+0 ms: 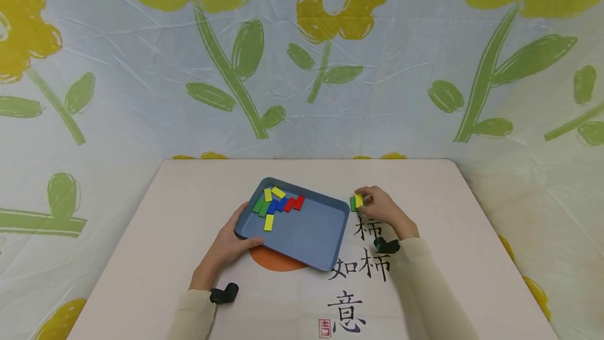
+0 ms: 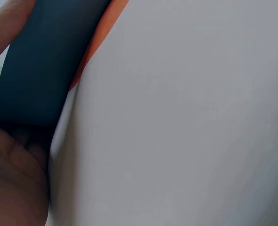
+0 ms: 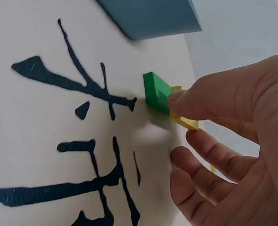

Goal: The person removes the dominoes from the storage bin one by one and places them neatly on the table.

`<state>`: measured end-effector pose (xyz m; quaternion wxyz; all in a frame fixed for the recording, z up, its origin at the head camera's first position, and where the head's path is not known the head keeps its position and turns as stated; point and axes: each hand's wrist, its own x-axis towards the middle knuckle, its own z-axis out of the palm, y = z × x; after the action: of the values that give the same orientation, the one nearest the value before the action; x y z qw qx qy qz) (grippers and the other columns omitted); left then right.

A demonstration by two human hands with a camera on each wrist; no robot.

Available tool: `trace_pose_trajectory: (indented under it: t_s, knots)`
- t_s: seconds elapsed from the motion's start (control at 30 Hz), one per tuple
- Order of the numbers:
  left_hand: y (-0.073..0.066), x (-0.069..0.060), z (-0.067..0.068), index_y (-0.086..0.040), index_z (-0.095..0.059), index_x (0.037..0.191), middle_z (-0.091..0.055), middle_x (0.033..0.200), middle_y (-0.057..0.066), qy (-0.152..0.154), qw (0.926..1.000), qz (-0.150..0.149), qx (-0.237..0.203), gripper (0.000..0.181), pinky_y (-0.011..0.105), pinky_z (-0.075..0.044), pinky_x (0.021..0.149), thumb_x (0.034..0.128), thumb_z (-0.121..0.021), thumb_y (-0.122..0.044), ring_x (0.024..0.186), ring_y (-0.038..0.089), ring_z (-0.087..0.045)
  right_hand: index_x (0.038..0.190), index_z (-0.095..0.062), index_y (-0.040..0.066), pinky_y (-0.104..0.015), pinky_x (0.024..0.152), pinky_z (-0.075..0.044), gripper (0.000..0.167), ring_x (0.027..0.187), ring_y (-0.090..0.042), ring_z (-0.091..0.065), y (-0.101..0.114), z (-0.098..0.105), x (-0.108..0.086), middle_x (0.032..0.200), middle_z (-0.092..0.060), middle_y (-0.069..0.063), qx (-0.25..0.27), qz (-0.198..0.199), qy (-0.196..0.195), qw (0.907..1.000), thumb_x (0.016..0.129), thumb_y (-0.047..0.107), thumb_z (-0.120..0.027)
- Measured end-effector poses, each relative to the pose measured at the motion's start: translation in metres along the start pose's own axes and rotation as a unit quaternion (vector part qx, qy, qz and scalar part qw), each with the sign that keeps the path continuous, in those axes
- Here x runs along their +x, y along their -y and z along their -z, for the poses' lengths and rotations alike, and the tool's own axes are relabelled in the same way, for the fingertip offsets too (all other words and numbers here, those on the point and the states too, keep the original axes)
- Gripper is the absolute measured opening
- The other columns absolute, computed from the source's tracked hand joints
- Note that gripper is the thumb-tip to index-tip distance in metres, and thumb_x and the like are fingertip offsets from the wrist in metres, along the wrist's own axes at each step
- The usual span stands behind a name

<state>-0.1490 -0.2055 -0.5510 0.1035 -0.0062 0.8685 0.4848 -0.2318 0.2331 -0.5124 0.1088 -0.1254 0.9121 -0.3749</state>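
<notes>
My left hand [image 1: 227,245] grips the near left corner of a blue-grey tray [image 1: 306,237]; in the left wrist view the thumb lies along the tray's outer wall [image 2: 40,61], and some fingers are hidden beneath it. Inside the tray's left part lie flat rectangular blocks: three yellow, two green, two blue [image 1: 272,206] and two red [image 1: 299,202]. Right of the tray, my right hand [image 1: 383,208] pinches a yellow block [image 3: 183,121] between thumb and index finger. Close beside that block is a green block [image 3: 156,92] on the table; whether the two touch I cannot tell.
The pale table [image 1: 155,256] carries a sheet with black brush characters [image 1: 348,311], a red seal [image 1: 324,328] and an orange shape [image 1: 276,260] partly under the tray. A flower-patterned cloth [image 1: 387,93] hangs behind the table's far edge and along both sides.
</notes>
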Motion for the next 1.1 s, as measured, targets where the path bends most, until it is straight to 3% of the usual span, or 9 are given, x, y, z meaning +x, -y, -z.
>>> trace_pose_trajectory:
  t_s: [0.4,1.1]
  knots:
    - [-0.001,0.001,-0.001,-0.037,-0.018,0.164,-0.026,0.169,0.014,-0.001,1.0000,-0.005,0.002,0.111,0.066,-0.027,0.121,0.0780,-0.087,-0.052,0.154,0.040,-0.028,0.135,-0.061,-0.006,-0.048,0.083,-0.058,0.049,0.108,-0.040,-0.063,-0.008,0.000,-0.003,0.124,-0.061,-0.027,-0.026,-0.004,-0.013,0.9996,0.087,0.001,-0.067]
    - [0.002,0.000,-0.001,-0.037,-0.018,0.165,-0.027,0.169,0.013,-0.002,1.0000,-0.004,0.001,0.111,0.067,-0.027,0.121,0.0784,-0.087,-0.052,0.153,0.041,-0.028,0.133,-0.062,-0.007,-0.053,0.089,-0.057,0.049,0.112,-0.043,-0.062,-0.010,-0.007,-0.005,0.131,-0.056,-0.031,-0.041,-0.010,-0.029,0.9987,0.085,0.001,-0.069]
